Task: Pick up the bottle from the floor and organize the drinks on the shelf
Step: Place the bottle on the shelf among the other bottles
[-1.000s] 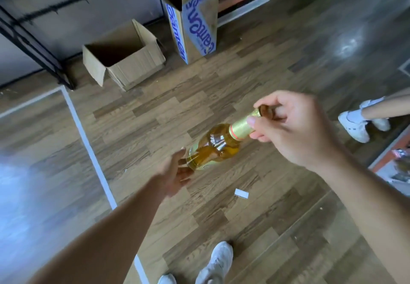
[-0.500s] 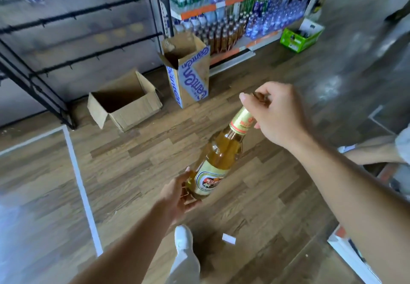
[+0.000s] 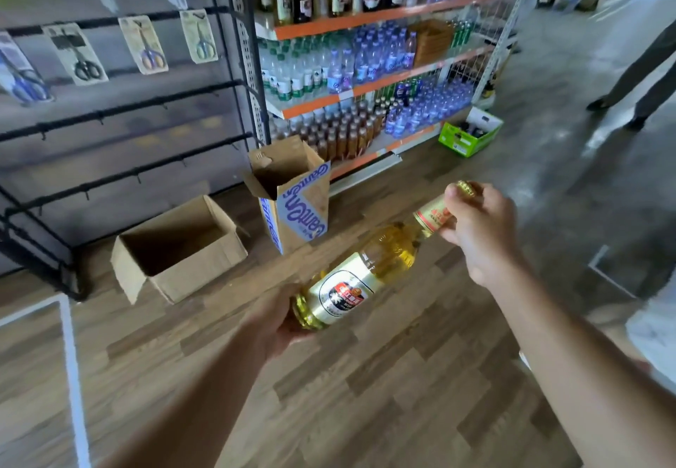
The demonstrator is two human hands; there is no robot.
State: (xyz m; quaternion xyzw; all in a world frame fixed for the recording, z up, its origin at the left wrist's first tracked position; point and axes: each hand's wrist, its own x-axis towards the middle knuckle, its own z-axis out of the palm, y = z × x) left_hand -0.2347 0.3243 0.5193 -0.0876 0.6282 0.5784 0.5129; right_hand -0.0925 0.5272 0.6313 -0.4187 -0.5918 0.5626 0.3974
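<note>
Wood-plank floor (image 3: 365, 412) runs ahead of us to a stocked drinks shelf (image 3: 380, 15). Our right hand (image 3: 479, 237) curls its fingers round the foil neck of a golden beer bottle (image 3: 365, 277), just under the cap, and our left hand (image 3: 280, 321) cups its base. The bottle hangs tilted between them, off the floor and well short of the shelf. We judge the pick-up done and the carry in hand. Next we must pass the blue-printed carton (image 3: 292, 207), stand the bottle upright and find a gap among the tall bottles on top.
</note>
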